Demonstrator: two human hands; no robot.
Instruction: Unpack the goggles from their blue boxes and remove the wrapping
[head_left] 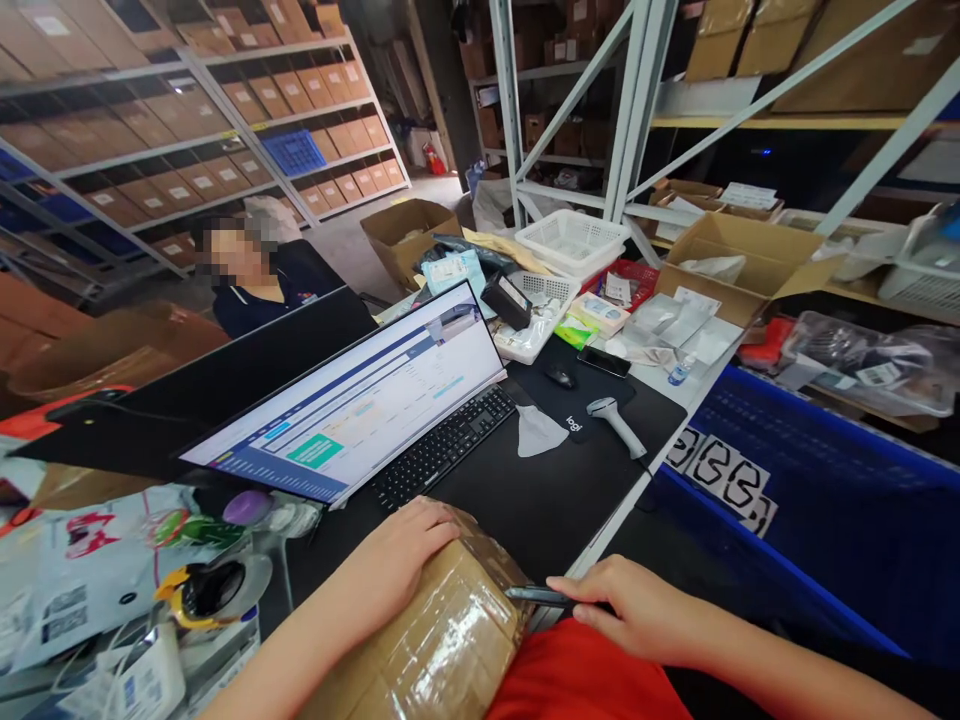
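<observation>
A cardboard parcel (450, 630) wrapped in clear tape rests at the near edge of the black desk mat (555, 490). My left hand (401, 565) lies flat on top of the parcel, fingers spread over its far end. My right hand (637, 610) is closed in a pinch on a thin dark blade or pen-like tool (536, 596) whose tip touches the parcel's right edge. A keyboard (442, 445) and a tilted monitor (352, 400) stand just beyond the parcel.
A barcode scanner (616, 425), a mouse (560, 376) and a phone (604, 361) lie on the mat. White baskets (574, 240) and open boxes (750, 260) sit behind. A tape dispenser (210, 590) is at left. A person (255, 275) sits behind the monitor. A blue bin (825, 500) is at right.
</observation>
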